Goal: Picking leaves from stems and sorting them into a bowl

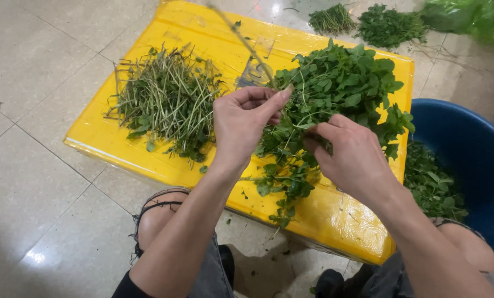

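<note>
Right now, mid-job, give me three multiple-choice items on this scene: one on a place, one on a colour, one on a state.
1. Where does the stem pile lie?
A. On the left part of the board
B. In the tub
C. On the floor tiles

2. What colour is the tub?
A. Red
B. Blue
C. White

3. What is the left hand doing?
A. Resting flat on the board
B. Hanging empty in the air
C. Pinching a bare stem

Key: 1 A, the stems sit on the yellow board, left of the leafy pile. 2 B, its rim and wall show blue at the right edge. 3 C, thumb and fingers close on a thin stem that rises from them, while the right hand grips leafy sprigs.
</note>
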